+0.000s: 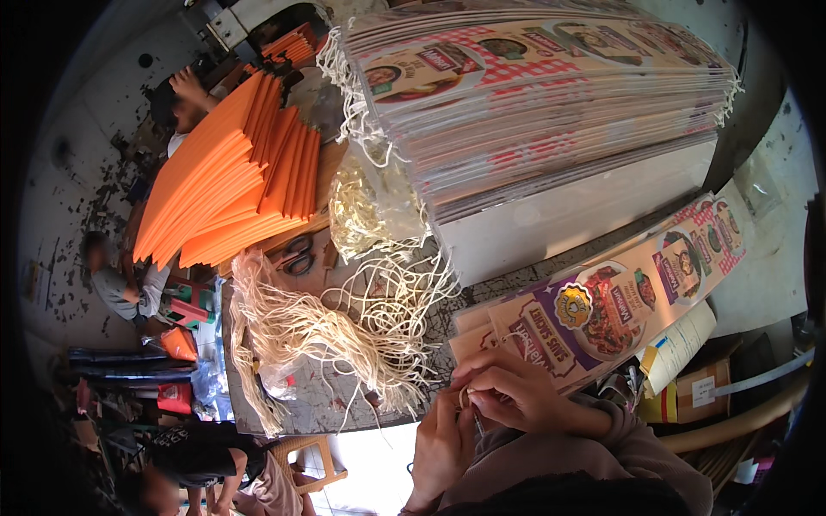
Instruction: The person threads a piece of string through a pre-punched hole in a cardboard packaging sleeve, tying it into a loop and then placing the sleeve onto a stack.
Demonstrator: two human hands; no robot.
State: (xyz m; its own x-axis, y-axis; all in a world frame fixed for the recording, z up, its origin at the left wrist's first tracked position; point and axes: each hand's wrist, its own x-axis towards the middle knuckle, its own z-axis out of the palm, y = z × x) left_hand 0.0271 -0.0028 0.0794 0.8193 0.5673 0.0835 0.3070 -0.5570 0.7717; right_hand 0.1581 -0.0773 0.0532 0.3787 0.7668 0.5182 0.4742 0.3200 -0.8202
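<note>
My left hand [443, 445] and my right hand [516, 397] meet at the near corner of a long printed banner [615, 314] with food pictures. Between their pinched fingertips is a small loop of cream cord [465, 396]. A thin shiny piece shows just below the fingers; its kind is too small to tell. The banner lies slanted along the table's near right edge, several layers thick, its near end partly covered by my right hand. To the left lies a loose bundle of cream cords [344, 348], spread over the dark, scratched tabletop [323, 404].
A tall stack of similar banners [559, 120], corded at the ends, fills the back right. Orange folded sheets [232, 181], black-handled scissors [298, 255] and a clear bag of gold-coloured pieces [357, 206] lie leftward. Other people [194, 460] sit beyond the table's left edge.
</note>
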